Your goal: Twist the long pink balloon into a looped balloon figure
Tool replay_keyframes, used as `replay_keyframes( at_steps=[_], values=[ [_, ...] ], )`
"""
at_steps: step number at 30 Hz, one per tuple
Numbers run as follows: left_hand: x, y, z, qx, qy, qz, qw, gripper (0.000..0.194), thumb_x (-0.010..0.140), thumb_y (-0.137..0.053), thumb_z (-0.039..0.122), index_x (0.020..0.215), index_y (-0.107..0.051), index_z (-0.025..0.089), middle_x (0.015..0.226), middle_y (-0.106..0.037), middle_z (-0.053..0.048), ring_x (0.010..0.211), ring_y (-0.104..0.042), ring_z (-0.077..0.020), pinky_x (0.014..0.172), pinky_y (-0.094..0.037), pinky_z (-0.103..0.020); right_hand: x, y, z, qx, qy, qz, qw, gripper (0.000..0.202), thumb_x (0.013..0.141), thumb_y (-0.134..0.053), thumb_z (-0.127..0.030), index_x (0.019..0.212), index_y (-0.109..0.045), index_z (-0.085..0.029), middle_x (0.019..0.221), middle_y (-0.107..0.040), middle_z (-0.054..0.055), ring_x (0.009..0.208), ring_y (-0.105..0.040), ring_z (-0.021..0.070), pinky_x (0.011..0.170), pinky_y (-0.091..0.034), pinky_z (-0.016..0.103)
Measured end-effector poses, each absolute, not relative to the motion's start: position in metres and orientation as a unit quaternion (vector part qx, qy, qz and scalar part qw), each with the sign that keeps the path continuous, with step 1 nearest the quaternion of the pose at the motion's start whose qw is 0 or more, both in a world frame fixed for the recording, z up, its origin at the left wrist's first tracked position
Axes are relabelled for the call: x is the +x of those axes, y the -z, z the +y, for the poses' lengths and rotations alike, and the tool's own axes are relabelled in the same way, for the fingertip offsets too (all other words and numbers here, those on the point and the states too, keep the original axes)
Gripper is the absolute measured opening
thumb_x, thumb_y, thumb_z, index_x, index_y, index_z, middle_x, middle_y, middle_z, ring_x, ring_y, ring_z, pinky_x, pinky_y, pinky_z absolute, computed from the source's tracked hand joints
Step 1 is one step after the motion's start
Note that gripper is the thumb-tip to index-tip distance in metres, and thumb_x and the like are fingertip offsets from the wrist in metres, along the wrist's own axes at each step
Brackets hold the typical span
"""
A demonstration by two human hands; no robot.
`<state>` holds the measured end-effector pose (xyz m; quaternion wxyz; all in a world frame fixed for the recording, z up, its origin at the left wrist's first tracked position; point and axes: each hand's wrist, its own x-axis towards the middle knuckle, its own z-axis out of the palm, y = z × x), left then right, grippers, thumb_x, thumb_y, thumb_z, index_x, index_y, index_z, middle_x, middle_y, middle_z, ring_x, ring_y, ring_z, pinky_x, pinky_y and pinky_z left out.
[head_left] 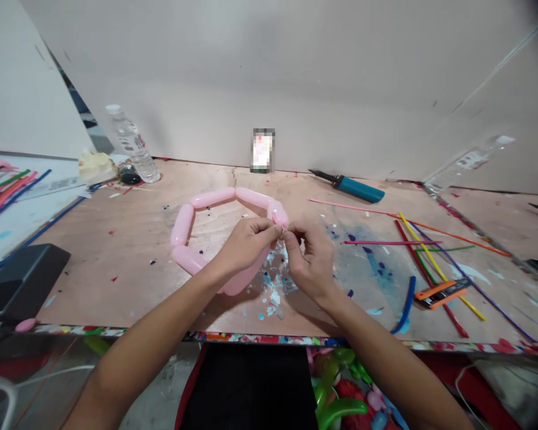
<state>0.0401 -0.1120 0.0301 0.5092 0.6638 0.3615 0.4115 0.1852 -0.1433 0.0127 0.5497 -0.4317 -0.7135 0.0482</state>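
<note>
A pink modelling balloon (213, 197), twisted into several segments, forms a ring above the middle of the wooden table. My left hand (251, 242) is closed in a pinch on the ring's right side, where segments meet. Close beside it, my right hand (311, 257) pinches at the same spot, its thumb and forefinger pressed together on what looks like the balloon's knotted end. The exact bit between the fingertips is mostly covered. My left forearm and hand hide part of the ring's lower side.
Several uninflated balloons (424, 254) and an orange utility knife (443, 292) lie at right. Behind them is a teal hand pump (356, 188). Water bottles (134, 146) lean at both back corners. A dark box (27, 280) sits front left; a phone (262, 150) stands against the wall.
</note>
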Motion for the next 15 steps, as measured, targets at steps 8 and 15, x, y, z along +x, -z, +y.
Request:
replay_keyframes(
  at_steps=[8,15],
  values=[
    [0.0434,-0.0295,-0.1111,0.485,-0.459,0.310,0.677,0.019,0.073,-0.070,0.031,0.069,-0.068,0.013,0.071,-0.064,-0.002,0.070,-0.053,-0.0132,0.072,-0.039,-0.026,0.1861,-0.0103,-0.1381,-0.371,-0.071,-0.728,0.572,0.010,0.090,-0.054,-0.013,0.088,-0.060,-0.021,0.089,-0.061,0.004,0.088,-0.059,0.0178,0.078,-0.048,0.035],
    [0.0432,-0.0285,-0.1129,0.363,-0.470,0.299,0.747,0.018,0.071,-0.076,0.030,0.075,-0.072,0.013,0.071,-0.065,-0.002,0.067,-0.057,-0.0118,0.067,-0.043,-0.023,0.1894,-0.0106,-0.1394,-0.386,0.048,-0.743,0.544,0.012,0.087,-0.058,-0.012,0.090,-0.064,-0.022,0.083,-0.053,0.003,0.078,-0.055,0.0166,0.069,-0.046,0.033]
  ],
)
